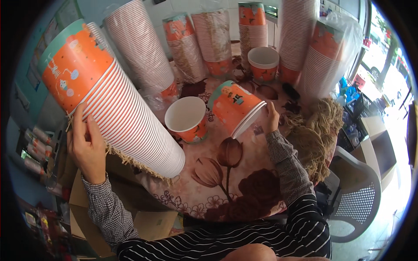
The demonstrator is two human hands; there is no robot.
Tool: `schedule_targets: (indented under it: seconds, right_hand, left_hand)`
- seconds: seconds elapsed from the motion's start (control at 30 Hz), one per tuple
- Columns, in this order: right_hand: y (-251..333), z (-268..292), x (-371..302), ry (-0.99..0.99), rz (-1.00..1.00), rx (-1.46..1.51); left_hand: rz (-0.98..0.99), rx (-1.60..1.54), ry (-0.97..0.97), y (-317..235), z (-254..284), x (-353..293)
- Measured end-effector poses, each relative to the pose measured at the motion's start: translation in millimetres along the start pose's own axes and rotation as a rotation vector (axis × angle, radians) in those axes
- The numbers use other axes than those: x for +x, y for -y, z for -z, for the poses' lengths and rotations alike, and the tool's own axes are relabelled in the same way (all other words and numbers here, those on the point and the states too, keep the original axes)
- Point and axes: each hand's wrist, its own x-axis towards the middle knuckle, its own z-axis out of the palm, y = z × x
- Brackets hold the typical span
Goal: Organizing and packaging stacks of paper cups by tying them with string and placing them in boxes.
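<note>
A tall stack of nested paper tubs (135, 115), white rims showing below an orange and green printed tub, stands at the left of the table. My left hand (89, 145) rests against its side near the top, fingers extended and slightly bent, not wrapped round it. In my right hand (272, 117) is a short nest of orange paper tubs (237, 104), tilted so their rims face right and down. The thumb and part of the fingers are hidden behind those rims. Just left of that nest stands a white-lined paper tub (186, 117), mouth up.
Several plastic-wrapped tub stacks (211, 41) line the table's far side, with an upright tub (263, 63) before them. The flowered tablecloth (174, 195) has tan fringe (315, 139) bunched at the right. A grey plastic chair (357, 195) and open cardboard box (150, 224) stand beside the table.
</note>
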Motion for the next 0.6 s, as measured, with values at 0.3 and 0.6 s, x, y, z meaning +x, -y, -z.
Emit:
schedule_targets:
  seconds: [0.3, 0.6]
  right_hand:
    - [-24.5, -15.3, 17.8, -0.175, -0.139, 0.026]
    - [-99.6, -67.0, -20.2, 0.258, -0.473, 0.17]
  left_hand:
    - [-0.105, 0.229, 0.025, -40.8, 29.1, -9.3]
    - [0.221, -2.377, 0.143, -202.9, 64.3, -50.7]
